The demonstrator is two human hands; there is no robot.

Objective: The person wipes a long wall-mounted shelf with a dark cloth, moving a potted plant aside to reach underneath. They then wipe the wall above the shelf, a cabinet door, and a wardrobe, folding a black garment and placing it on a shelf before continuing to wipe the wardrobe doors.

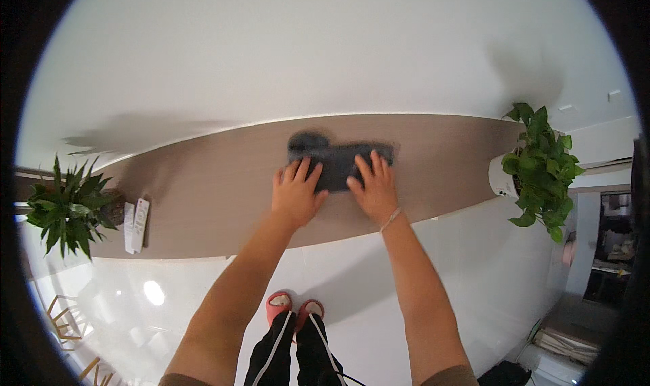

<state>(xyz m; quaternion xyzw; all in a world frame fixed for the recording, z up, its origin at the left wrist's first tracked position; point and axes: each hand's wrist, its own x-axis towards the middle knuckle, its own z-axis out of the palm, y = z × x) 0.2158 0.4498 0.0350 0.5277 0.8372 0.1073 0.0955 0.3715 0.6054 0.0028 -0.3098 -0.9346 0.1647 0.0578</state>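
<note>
Wooden shelf (217, 196) along a white wall — both hands, left hand (294, 195) and right hand (374, 188), press flat, fingers spread, on a dark cloth (336, 163); nothing gripped. Pushed sideways, it might bunch up or slide off the edge.

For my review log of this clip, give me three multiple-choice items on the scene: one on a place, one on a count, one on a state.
1. Where does the dark grey folded cloth lie?
A. on the long brown wooden shelf
B. on the floor
C. in a basket

2. How many green leafy potted plants stand on the shelf?
A. none
B. two
C. four

3. How are the left hand and right hand placed?
A. clenched in fists
B. raised off the cloth
C. flat, fingers spread on the cloth

Answers: 1 A, the cloth rests mid-shelf against the white wall. 2 B, one plant at the left end, one plant at the right. 3 C, both palms press down on its near edge.
</note>
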